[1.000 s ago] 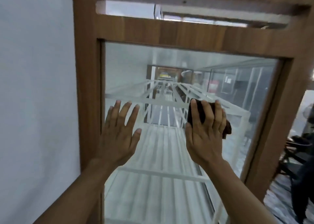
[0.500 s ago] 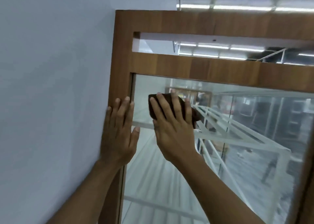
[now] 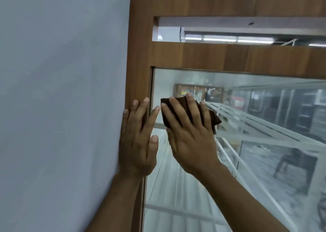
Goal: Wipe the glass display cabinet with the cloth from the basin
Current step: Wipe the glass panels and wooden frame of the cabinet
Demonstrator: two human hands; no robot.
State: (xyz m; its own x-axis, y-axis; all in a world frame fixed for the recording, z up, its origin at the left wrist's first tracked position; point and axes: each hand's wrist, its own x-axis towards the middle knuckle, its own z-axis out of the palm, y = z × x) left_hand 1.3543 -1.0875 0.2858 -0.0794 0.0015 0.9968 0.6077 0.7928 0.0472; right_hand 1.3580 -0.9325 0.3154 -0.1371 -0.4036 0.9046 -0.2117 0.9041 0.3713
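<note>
A person's right hand [image 3: 190, 140], fingers straight, presses a dark brown cloth [image 3: 214, 121] against the upper left corner of the wood-framed glass display cabinet [image 3: 264, 143]; the flat, open-fingered left hand [image 3: 137, 143] rests on its frame [image 3: 139, 64].

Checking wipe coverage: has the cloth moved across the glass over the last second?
Yes. The cloth under the right hand went from mid-pane leftward, now close to the wooden frame's left post.
</note>
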